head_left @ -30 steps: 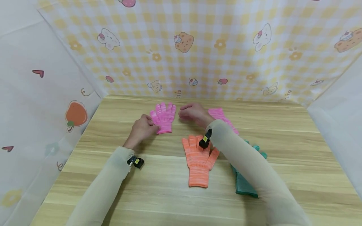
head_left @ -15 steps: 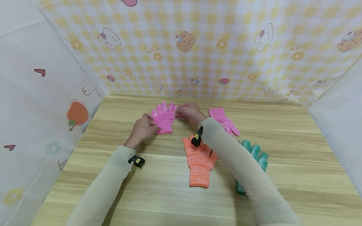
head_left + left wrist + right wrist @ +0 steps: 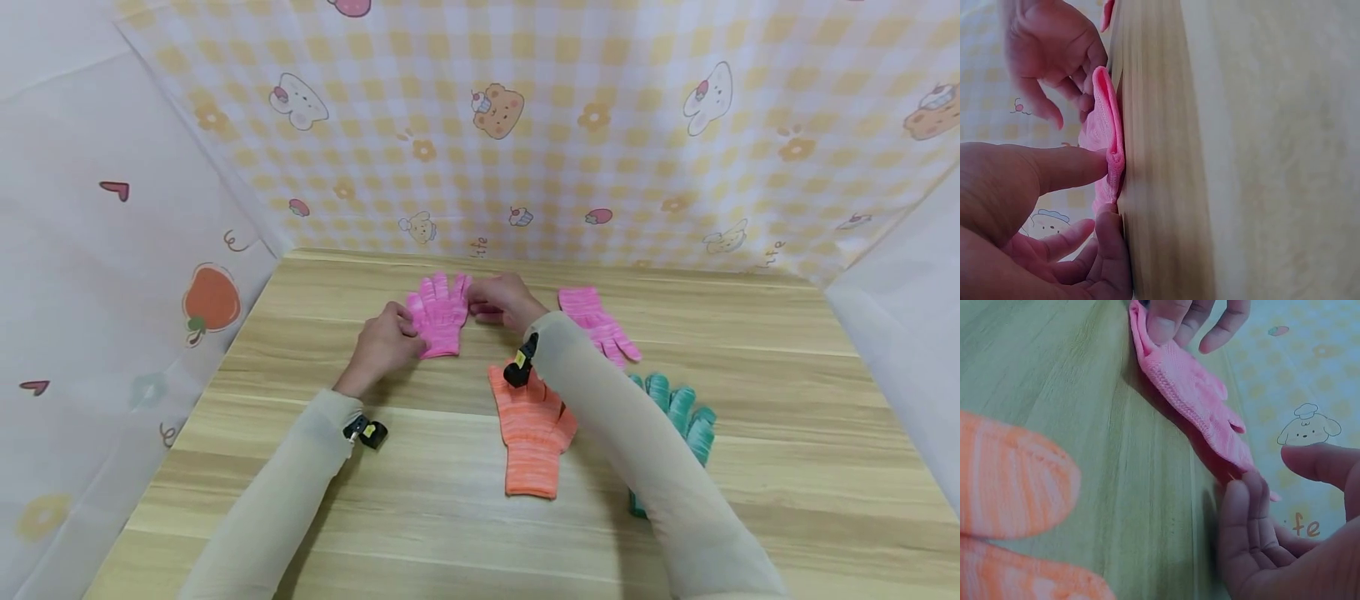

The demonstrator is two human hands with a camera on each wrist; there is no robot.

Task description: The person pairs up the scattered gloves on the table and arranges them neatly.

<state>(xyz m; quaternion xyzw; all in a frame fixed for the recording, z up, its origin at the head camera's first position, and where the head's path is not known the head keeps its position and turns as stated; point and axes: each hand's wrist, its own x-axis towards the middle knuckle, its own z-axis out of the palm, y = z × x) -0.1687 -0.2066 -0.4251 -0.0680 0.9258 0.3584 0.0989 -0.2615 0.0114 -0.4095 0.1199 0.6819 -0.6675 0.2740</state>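
Observation:
A pink knit glove (image 3: 441,315) lies flat near the back of the wooden table, fingers toward the back wall. At its left side, my left hand (image 3: 384,340) pinches the cuff corner, with the thumb (image 3: 1079,167) on top and the fingers against the edge. The cuff opening gapes a little in the left wrist view. My right hand (image 3: 504,298) is at the glove's right side, fingertips (image 3: 1249,490) along the edge by the table and thumb held apart. Another pink glove (image 3: 598,323) rests to the right, beyond my right wrist.
An orange glove (image 3: 528,446) lies in front of my right wrist, partly under the forearm in the head view. My right sleeve partly hides a teal glove (image 3: 686,412) further right. A checked cloth wall (image 3: 555,183) rises behind the table (image 3: 390,517).
My right hand has moved left to the pink glove's right edge. More of the teal glove and the right pink glove shows. My left hand stays at the cuff.

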